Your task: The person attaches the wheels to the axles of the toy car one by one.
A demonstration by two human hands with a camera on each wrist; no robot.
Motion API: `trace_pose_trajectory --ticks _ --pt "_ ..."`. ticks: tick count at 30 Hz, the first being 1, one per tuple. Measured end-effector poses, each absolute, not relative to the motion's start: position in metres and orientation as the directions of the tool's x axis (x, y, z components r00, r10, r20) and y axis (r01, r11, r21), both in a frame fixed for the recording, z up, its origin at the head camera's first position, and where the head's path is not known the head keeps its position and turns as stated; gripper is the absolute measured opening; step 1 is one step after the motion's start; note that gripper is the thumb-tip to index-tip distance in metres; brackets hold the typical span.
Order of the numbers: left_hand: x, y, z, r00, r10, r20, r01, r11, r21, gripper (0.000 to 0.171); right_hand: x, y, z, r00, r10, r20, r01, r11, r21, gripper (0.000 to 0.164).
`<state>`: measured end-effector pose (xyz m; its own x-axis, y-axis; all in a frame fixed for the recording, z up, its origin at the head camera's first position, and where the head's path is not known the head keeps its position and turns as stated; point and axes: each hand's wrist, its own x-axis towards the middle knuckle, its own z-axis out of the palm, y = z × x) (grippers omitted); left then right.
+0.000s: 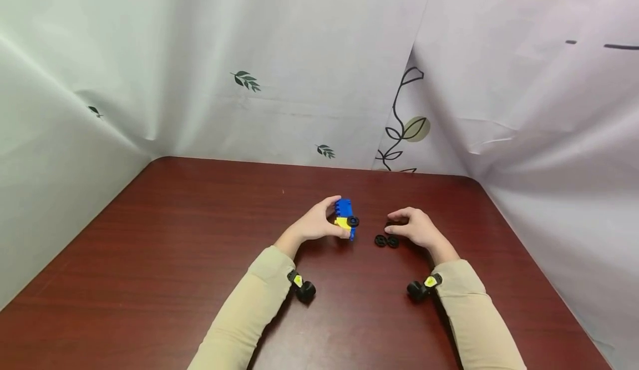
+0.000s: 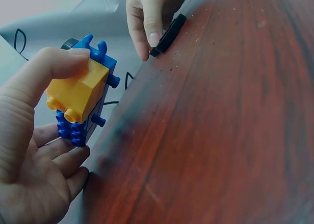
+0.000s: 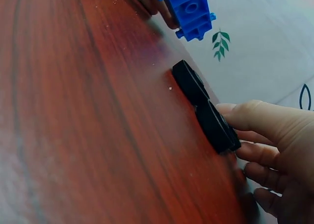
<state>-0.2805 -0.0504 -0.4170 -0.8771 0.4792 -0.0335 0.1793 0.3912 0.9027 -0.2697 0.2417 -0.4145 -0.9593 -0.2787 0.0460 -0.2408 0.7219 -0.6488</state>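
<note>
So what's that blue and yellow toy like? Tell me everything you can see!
The blue and yellow toy looks like hard plastic. Its yellow block has little round knobs, and its blue base has a ring underneath. At least two bare blue pegs stick out, and one black wheel is fitted. It's tilted and seems lifted off the table. The left hand holds it, the thumb pressing one end.

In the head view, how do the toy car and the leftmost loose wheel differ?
Colour: the toy car is blue and yellow, the leftmost loose wheel black. Shape: the toy car is blocky, the wheel round. Place: the left hand holds the toy car up; the wheel lies on the table. Both show black: the toy car has a fitted wheel.
</note>
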Motion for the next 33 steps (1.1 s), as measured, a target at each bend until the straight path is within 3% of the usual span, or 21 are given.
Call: trace_pose_trajectory --ticks 10,33 --pt "-0.282 -0.051 -0.417 -0.875 0.483 -0.04 0.187 0.412 0.892 0.101 -0.271 0.238 -0.415 -0.966 -0.25 0.063 -0.233 0.746 -0.624 0.031" --pt "-0.28 -0.046 -0.419 -0.88 0.474 -0.03 0.193 0.416 0.889 0.1 -0.283 0.21 -0.413 -0.968 -0.184 0.168 -0.248 0.65 -0.718 0.033"
